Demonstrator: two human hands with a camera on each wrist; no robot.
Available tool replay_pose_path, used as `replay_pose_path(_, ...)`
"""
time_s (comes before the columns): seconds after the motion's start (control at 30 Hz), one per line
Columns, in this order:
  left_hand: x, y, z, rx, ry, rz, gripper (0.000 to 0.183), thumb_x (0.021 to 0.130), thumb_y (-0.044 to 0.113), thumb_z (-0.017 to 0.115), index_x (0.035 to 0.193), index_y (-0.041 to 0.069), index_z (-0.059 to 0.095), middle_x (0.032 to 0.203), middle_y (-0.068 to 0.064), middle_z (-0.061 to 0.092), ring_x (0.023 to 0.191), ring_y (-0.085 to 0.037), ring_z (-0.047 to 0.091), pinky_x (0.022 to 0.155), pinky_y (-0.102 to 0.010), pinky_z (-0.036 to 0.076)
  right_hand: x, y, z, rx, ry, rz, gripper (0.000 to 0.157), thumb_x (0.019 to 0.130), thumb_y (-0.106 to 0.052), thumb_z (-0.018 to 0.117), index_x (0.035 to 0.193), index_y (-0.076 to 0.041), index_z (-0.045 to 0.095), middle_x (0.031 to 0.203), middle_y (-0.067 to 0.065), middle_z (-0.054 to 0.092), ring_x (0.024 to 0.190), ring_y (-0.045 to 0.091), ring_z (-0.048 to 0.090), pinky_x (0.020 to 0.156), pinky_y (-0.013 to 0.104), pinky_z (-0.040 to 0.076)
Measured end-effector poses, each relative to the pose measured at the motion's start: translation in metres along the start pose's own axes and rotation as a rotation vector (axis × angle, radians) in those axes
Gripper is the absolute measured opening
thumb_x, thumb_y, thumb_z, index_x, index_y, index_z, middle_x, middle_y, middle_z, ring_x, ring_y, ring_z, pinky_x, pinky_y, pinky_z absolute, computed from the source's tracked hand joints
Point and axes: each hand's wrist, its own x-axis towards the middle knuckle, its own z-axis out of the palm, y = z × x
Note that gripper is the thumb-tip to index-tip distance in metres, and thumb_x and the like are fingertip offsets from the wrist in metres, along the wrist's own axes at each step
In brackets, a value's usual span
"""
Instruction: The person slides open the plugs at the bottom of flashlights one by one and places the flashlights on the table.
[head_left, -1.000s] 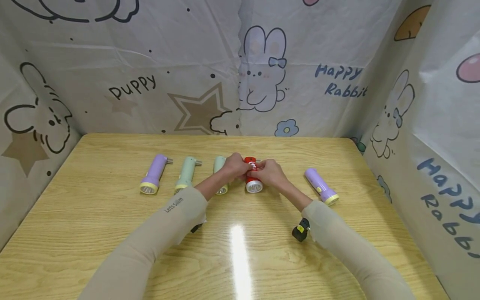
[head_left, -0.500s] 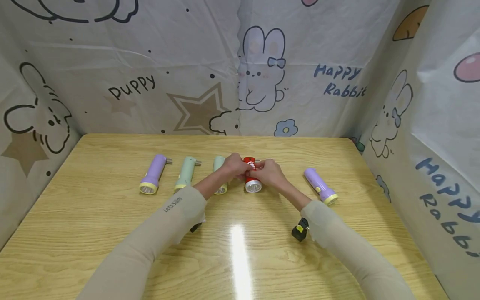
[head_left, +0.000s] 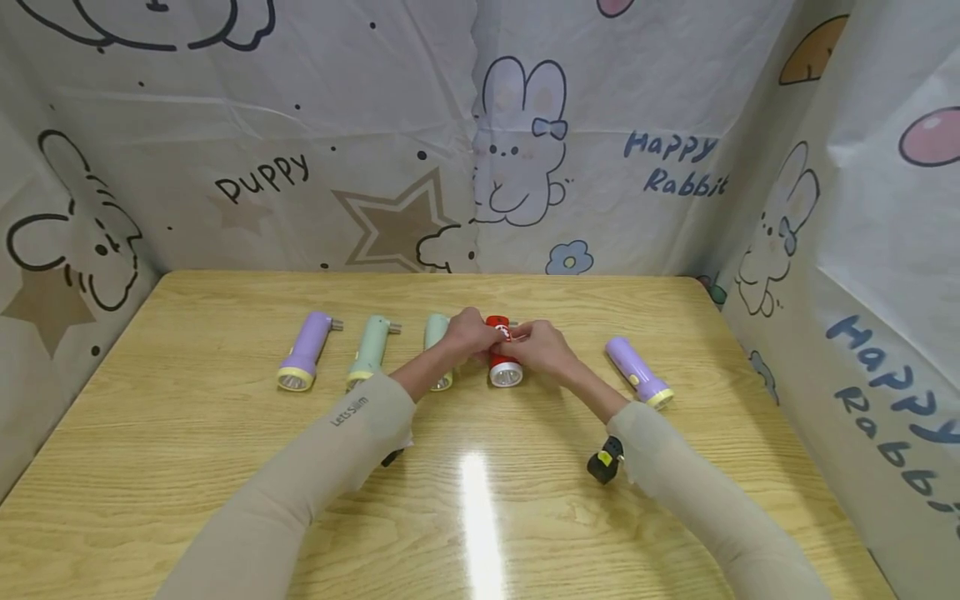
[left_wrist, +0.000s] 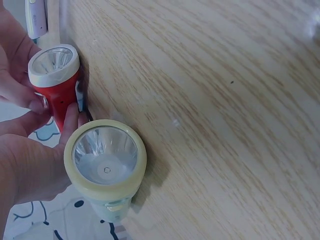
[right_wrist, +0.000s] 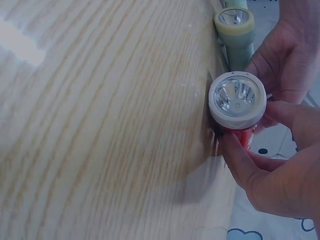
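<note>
A red flashlight (head_left: 506, 375) with a silvery-white head lies at the middle of the table, its lens toward me and metal plug prongs out at its far end. My left hand (head_left: 468, 332) grips its body from the left, the thumb on top. From the right, my right hand (head_left: 543, 348) pinches the same body between thumb and fingers. In the right wrist view the flashlight's round head (right_wrist: 237, 100) hides most of the red body. Just left of my left hand lies a pale green flashlight (head_left: 438, 331), partly covered by my wrist; its cream-rimmed lens (left_wrist: 105, 155) looms large in the left wrist view.
Further left lie another green flashlight (head_left: 372, 346) and a purple one (head_left: 307, 350), both with prongs sticking out to the right. A second purple flashlight (head_left: 637, 372) lies slanted at the right. The wooden table (head_left: 187, 467) ends at a printed cloth backdrop (head_left: 300, 225).
Both hands stay on the red flashlight with barely any movement. The whole head view shifts very slightly; the other flashlights stay in place.
</note>
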Motion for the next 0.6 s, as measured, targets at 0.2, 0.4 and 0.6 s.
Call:
replay_pose_path(0.2, -0.001, 0.000, 0.001, -0.025, 0.005, 0.001, 0.035, 0.081, 0.016, 0.067, 0.105, -0.004, 0.052, 0.097, -0.015, 0.058, 0.074, -0.023, 0.063, 0.063, -0.030, 0.054, -0.004, 0.001, -0.013, 0.046, -0.042, 0.025, 0.055, 0.080, -0.031, 0.070, 0.122, -0.001, 0.054, 0.108, 0.011, 0.061, 0.092, 0.020, 0.060, 0.074, 0.030, 0.052)
replay_pose_path(0.4, -0.002, 0.002, 0.001, -0.056, -0.004, -0.019, 0.035, 0.082, 0.014, 0.066, 0.107, -0.005, 0.052, 0.098, -0.016, 0.058, 0.077, -0.024, 0.063, 0.065, -0.031, 0.054, -0.008, 0.002, -0.036, 0.090, -0.065, 0.030, 0.055, 0.081, -0.026, 0.070, 0.125, 0.001, 0.051, 0.110, 0.015, 0.058, 0.095, 0.029, 0.058, 0.074, 0.038, 0.053)
replay_pose_path(0.6, -0.003, 0.003, 0.002, -0.057, -0.003, -0.022, 0.035, 0.083, 0.015, 0.066, 0.108, -0.005, 0.052, 0.099, -0.016, 0.058, 0.076, -0.023, 0.063, 0.065, -0.030, 0.054, -0.012, 0.004, -0.056, -0.010, -0.059, 0.010, 0.053, 0.082, -0.028, 0.068, 0.123, 0.001, 0.051, 0.110, 0.015, 0.058, 0.092, 0.029, 0.058, 0.075, 0.040, 0.053)
